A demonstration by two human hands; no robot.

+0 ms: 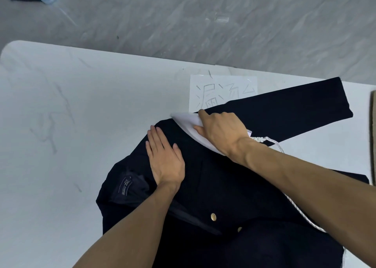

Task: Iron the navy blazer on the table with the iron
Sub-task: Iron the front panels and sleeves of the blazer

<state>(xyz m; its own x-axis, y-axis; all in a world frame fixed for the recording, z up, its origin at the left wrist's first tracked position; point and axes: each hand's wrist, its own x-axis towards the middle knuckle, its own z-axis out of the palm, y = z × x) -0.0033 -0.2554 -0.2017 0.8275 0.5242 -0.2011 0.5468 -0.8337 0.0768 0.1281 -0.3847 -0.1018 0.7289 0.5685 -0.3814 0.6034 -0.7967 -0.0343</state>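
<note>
Left hand flat on the navy blazer, fingers straight, holding nothing. Right hand wraps the one white iron, fingers curled over its body. Iron sits on the blazer just beyond the left fingertips. Blazer lies on the table under both hands. One cord runs back under the right forearm. Two gold buttons near the left forearm. One label beside the left wrist. One handwritten paper beyond the right hand, partly under the sleeve.
</note>
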